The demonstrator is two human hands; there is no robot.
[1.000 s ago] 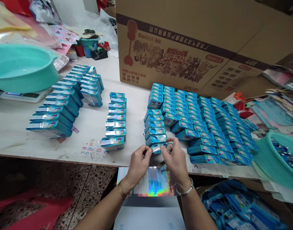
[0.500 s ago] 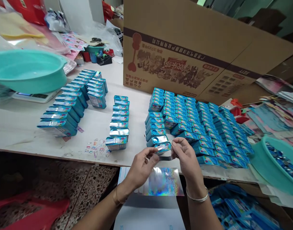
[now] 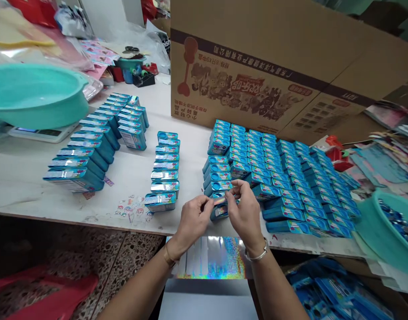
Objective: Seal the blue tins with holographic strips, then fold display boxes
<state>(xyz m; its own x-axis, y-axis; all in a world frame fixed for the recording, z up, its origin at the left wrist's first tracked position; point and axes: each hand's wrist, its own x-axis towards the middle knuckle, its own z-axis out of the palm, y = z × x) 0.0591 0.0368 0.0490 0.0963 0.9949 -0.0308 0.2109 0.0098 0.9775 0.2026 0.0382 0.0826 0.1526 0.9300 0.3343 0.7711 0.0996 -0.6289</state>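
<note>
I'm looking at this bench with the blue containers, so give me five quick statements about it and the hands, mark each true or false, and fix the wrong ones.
1. The left hand and right hand hold a shiny strip between them. True.
2. The holographic sheet lies on the white table behind the blue containers. False: it lies nearer the person, in front of the table's near edge.
3. A large cardboard carton stands behind the containers on the right. True.
4. The turquoise basin at far right is empty. False: it holds small shiny pieces.
5. The right wrist is bare. False: it wears a silver-coloured bangle.
</note>
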